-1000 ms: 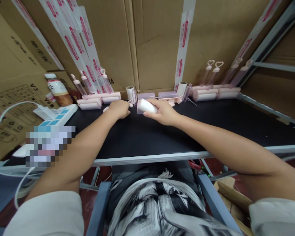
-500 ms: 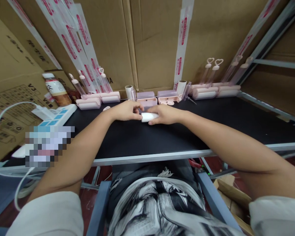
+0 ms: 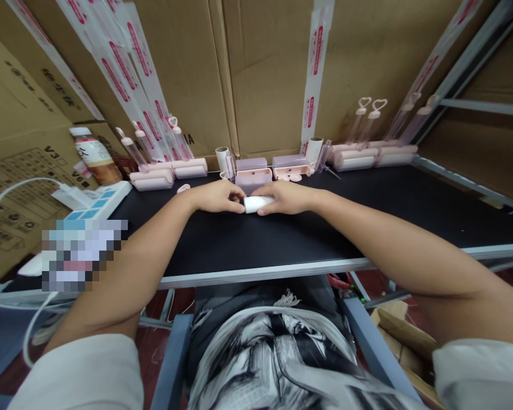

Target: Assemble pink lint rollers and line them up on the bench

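Observation:
A white roll (image 3: 256,204) lies sideways over the black table, with my right hand (image 3: 288,197) wrapped round its right end. At the roll's left end is my left hand (image 3: 221,196), its thumb and fingertips curled close to the edge; whether they pinch anything small is hidden. Just behind the hands stands an open pink case (image 3: 253,177) with a translucent purple cover. A second open pink case (image 3: 293,169) is to its right, with small pink round parts (image 3: 294,177) in front of it.
Pink-and-white rollers (image 3: 153,179) with heart-topped tubes line the back left, and more rollers (image 3: 357,160) the back right. Cardboard tubes (image 3: 314,151) stand between them. At the left are a bottle (image 3: 96,156), a power strip (image 3: 106,199) and a white cable. Cardboard walls rise behind.
My left hand has shifted slightly down and left, its fingers curled in closer. The whole view has moved a little; the roll remains in my right hand.

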### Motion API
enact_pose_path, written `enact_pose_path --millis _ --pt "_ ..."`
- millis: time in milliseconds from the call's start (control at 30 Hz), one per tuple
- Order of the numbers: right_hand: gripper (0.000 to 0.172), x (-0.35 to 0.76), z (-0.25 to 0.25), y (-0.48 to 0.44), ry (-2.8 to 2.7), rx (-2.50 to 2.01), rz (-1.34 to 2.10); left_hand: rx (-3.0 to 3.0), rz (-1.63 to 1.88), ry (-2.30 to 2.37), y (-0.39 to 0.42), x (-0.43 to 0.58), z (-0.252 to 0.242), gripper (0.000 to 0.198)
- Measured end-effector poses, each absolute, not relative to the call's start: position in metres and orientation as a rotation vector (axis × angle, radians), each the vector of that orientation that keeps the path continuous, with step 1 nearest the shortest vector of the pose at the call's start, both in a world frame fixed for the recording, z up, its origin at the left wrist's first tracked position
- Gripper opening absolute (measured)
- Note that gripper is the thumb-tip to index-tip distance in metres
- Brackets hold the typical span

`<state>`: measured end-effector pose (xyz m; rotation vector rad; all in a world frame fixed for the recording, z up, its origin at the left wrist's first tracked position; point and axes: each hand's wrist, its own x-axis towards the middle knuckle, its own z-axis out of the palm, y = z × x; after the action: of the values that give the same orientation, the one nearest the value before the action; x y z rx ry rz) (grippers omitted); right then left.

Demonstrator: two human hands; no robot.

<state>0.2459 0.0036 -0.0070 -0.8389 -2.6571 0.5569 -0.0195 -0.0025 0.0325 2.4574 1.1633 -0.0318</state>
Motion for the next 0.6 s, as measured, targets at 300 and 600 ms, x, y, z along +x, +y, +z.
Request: enact_pose_path --millis 300,600 --pt "0.055 0.251 -0.003 0.008 -2.7 -0.844 0.566 2.446 -0.05 1.18 -0.003 -0.019 0.034 0.051" --pt "0.06 0.282 0.018 0.018 -2.762 -0.861 0.793 2.445 -0.058 1.219 0.002 -0.025 0.033 0.05"
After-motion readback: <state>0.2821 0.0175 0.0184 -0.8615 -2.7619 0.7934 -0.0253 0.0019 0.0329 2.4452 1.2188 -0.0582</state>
